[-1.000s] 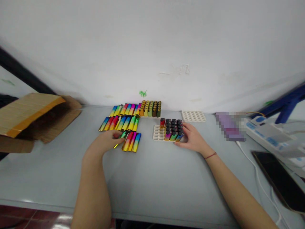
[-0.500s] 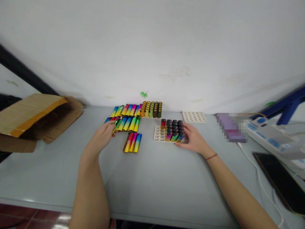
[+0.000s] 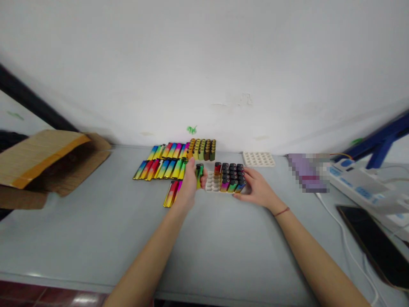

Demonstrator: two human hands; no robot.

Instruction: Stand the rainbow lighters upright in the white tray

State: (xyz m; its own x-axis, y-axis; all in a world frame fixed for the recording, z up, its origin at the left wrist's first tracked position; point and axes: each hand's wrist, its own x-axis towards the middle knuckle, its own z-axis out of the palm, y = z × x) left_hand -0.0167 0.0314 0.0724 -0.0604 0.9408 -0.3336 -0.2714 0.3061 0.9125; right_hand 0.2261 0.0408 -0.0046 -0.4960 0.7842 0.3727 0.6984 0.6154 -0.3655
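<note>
My left hand [image 3: 190, 183] is closed on a green and yellow lighter [image 3: 199, 175], held upright just left of the white holed tray [image 3: 209, 187]; a second one may be beside it. Lighters with black tops [image 3: 232, 175] stand in rows in the tray's right part, and a red one [image 3: 217, 169] stands at the back, left of them. The holes at the tray's left show bare. My right hand [image 3: 258, 187] grips the tray's right end, thumb at the front and fingers behind. Rainbow lighters [image 3: 159, 169] lie in rows on the left, some nearer ones partly hidden by my left wrist.
A block of upright yellow-to-dark lighters [image 3: 202, 150] stands by the wall. Another white holed tray [image 3: 258, 159] lies at the back. An open cardboard box [image 3: 47, 157] is at left; a power strip [image 3: 361, 183], white cable and black phone [image 3: 372, 241] are at right.
My left hand has moved right from the lying lighters to the tray's left side, carrying the green lighter, now upright. My right hand stays at the tray's right end.
</note>
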